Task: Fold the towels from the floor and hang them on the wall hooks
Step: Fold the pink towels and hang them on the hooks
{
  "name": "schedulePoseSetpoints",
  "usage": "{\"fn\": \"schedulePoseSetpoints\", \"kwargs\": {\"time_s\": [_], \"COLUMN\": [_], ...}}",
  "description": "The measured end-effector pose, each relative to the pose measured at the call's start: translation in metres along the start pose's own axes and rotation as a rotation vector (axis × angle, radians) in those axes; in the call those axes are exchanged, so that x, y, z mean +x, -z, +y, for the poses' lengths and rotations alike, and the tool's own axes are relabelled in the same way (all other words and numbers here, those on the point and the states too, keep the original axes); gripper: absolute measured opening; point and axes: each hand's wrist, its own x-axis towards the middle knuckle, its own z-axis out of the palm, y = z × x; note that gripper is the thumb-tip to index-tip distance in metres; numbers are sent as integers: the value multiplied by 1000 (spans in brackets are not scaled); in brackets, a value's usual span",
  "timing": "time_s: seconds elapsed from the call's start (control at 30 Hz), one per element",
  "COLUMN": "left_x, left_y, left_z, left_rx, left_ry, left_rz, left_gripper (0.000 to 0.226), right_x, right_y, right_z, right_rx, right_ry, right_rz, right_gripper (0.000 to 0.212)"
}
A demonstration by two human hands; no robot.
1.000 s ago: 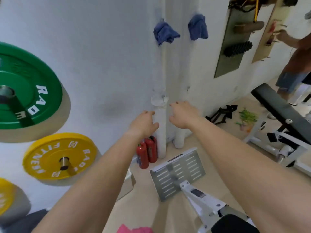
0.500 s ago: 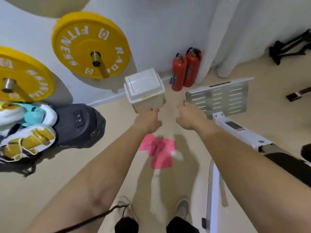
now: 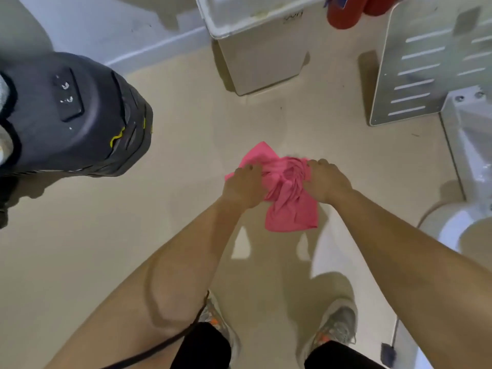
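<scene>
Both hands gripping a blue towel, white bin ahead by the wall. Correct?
One thing is off: the towel is pink, not blue. The head view shows the left hand and the right hand both gripping it, with the white bin ahead by the wall.

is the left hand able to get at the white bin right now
Probably not yet: the left hand and right hand both grip the pink towel; bare floor lies before the white bin.
</scene>
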Motion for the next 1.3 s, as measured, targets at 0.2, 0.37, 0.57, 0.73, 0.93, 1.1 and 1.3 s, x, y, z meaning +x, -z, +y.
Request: {"fn": "schedulePoseSetpoints", "kwargs": {"time_s": [0.2,0.37,0.57,0.73,0.93,1.1,1.3], "left_x": [104,177,207,160,87,11,-106], "left_y": [-107,-158,-175,-143,-94,-45,54], "left_z": [-36,-46,-46,-40,-32,-27,-1], "left_rx": [-17,15,-12,-51,-56,-2,1], "left_ry": [-66,-197,-218,-196,-192,-167,-154], "left_rz": [101,254,176,165,75,25,-8], "left_gripper": [59,57,27,21,35,40,41], "right_x": [98,169,187,143,79,11,-102], "right_y": [-109,-152,-163,-144,-112,-70,18], "right_z": [45,57,64,59,34,0,-60], "right_rx": [12,0,40,95,66,65,101], "right_ry": [-113,-16,71,22,76,72,126], "right_rz": [-5,262,317,79,-60,-106,-52], "right_gripper": [50,53,29,28,18,14,17]}}
